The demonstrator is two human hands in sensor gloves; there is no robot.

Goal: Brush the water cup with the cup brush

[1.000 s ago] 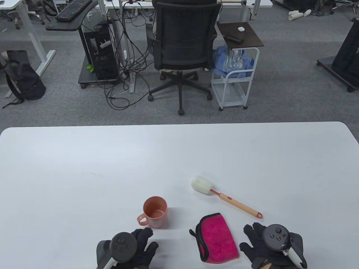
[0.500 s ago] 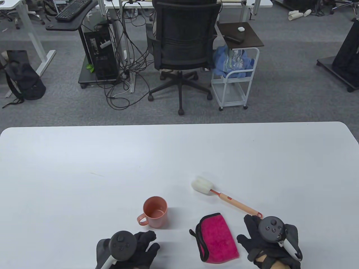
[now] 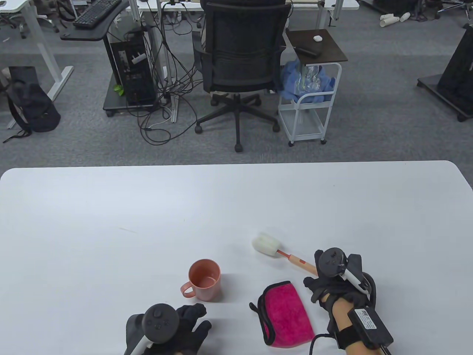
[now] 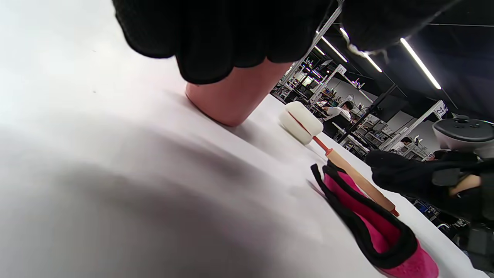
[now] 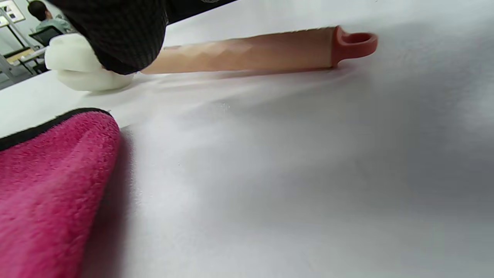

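The pink water cup stands upright on the white table, handle to the left. The cup brush lies to its right, white sponge head pointing far-left; the rear of its wooden handle is hidden under my right hand. In the right wrist view the handle lies flat on the table, and a fingertip hangs over it without gripping. My left hand rests open on the table just in front of the cup; the cup also shows in the left wrist view.
A folded magenta cloth with black trim lies between my hands, near the table's front edge and just left of my right hand. An office chair and a small cart stand on the floor beyond the far edge.
My right hand has moved forward and left from beside the cloth to over the rear of the brush handle. My left hand has barely moved. The cup and brush lie as before.
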